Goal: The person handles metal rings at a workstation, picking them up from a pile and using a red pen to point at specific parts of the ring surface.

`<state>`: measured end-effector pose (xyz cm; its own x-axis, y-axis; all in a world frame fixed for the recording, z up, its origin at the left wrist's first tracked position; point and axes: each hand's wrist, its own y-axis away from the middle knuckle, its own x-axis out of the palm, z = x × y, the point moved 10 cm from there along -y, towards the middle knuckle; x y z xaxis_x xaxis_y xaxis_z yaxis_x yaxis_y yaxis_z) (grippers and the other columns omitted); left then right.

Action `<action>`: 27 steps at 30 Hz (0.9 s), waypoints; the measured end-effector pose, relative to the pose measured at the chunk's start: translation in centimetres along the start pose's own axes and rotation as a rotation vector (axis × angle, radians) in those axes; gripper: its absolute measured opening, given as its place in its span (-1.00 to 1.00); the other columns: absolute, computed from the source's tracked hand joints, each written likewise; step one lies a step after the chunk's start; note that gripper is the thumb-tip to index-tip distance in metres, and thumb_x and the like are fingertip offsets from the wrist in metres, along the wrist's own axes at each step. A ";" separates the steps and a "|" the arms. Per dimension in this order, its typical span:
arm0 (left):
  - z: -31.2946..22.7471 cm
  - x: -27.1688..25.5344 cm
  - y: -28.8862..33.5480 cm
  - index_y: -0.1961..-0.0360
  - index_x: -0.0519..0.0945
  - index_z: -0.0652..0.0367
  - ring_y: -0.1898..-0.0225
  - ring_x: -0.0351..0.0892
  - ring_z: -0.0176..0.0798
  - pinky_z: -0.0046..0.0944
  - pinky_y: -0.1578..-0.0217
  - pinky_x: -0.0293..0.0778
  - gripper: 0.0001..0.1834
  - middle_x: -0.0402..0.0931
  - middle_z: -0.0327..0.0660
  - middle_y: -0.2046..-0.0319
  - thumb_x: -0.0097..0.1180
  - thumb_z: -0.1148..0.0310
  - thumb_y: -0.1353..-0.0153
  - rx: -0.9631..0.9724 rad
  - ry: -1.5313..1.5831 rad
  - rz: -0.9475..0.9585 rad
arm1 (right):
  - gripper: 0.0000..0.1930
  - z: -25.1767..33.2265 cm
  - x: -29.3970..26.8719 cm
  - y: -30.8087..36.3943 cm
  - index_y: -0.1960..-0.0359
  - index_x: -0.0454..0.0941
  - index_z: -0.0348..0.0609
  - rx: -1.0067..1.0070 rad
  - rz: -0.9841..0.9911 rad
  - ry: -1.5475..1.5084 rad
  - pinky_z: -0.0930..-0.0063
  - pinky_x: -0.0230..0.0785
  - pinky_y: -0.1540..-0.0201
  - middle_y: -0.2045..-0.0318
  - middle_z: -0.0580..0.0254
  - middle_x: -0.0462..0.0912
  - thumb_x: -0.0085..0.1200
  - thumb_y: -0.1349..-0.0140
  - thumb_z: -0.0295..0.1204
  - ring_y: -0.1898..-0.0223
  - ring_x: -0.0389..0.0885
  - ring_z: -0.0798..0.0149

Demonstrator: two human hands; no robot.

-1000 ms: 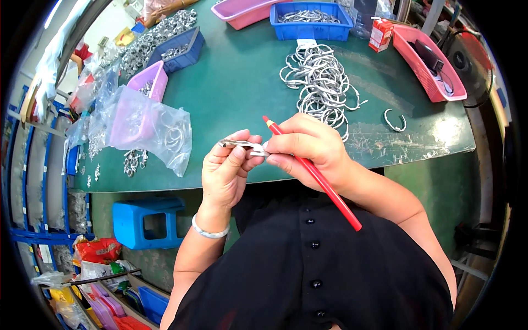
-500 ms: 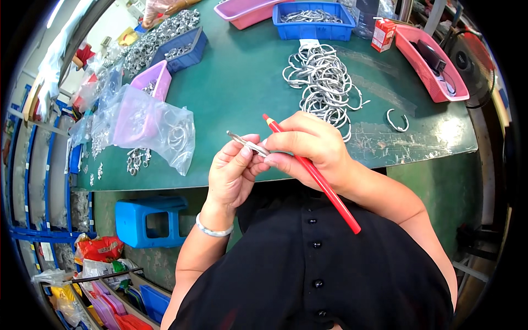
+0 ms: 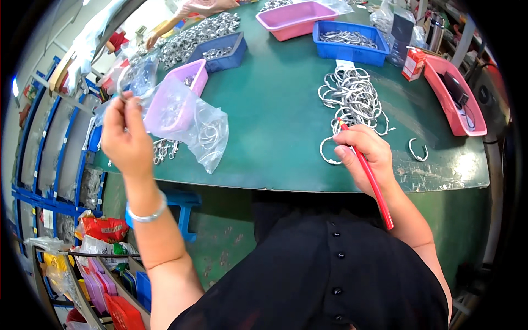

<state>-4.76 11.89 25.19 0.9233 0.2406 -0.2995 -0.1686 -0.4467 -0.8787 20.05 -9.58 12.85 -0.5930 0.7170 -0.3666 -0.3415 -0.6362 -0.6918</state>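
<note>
Bangles [image 3: 355, 91] of silver-coloured metal lie heaped on the green table [image 3: 269, 126], right of centre, and I see one loose bangle [image 3: 421, 159] farther right. My right hand [image 3: 368, 151] is wrapped around a red pencil [image 3: 377, 187], its tip toward the far side; a ring [image 3: 322, 151] sits at those fingertips, though I cannot tell whether they grip it. My left hand [image 3: 127, 129] is raised at the left, thumb and fingers pinched together on a curved metal piece [image 3: 120, 82], blurred. For writing, I find a white tag [image 3: 345, 64] at the heap's far end, illegible; a red-and-white printed carton [image 3: 413, 64] beside the coral basket [image 3: 444, 104], far right; and a red bag [image 3: 104, 228] with print, near left.
</note>
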 end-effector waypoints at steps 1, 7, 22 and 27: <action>0.2 0.2 -1.2 0.31 0.52 0.31 0.44 0.48 -0.43 -0.45 0.42 0.38 -0.83 0.52 -0.19 0.49 0.02 0.42 -0.13 0.039 -0.096 0.022 | -0.83 -0.2 -0.5 0.2 0.39 0.52 -0.21 0.009 -0.009 0.016 0.48 0.33 0.38 0.51 0.18 0.50 0.16 0.09 -0.58 0.47 0.47 0.21; 6.6 5.2 -1.3 0.20 0.50 0.31 0.36 0.49 -0.28 -0.36 0.28 0.36 -0.73 0.52 -0.09 0.40 -0.05 0.32 -0.19 0.143 -0.396 0.637 | -0.84 -2.8 -4.1 1.7 0.35 0.51 -0.22 0.029 -0.104 0.081 0.47 0.35 0.32 0.48 0.14 0.53 0.11 0.02 -0.59 0.40 0.52 0.19; 7.6 12.8 -1.7 0.39 0.49 0.35 0.48 0.32 -0.49 -0.50 0.41 0.27 -0.83 0.43 -0.30 0.56 -0.04 0.42 -0.17 -0.033 0.014 0.573 | -0.68 -13.2 -18.6 11.7 0.27 0.49 -0.15 0.483 -0.053 0.631 0.37 0.32 0.18 0.39 0.18 0.54 0.09 0.15 -0.65 0.26 0.43 0.12; 5.2 15.2 -0.8 0.32 0.50 0.31 0.47 0.40 -0.43 -0.42 0.41 0.33 -0.80 0.47 -0.20 0.53 -0.02 0.35 -0.17 0.020 -0.162 0.641 | -0.71 -14.1 -17.7 12.0 0.30 0.51 -0.13 0.347 -0.016 0.614 0.40 0.34 0.22 0.44 0.23 0.55 0.06 0.15 -0.64 0.28 0.43 0.15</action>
<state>7.59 20.42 19.37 0.5743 0.0598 -0.8164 -0.6753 -0.5292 -0.5138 36.74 -25.92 2.31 -0.1020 0.6931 -0.7136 -0.6199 -0.6053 -0.4993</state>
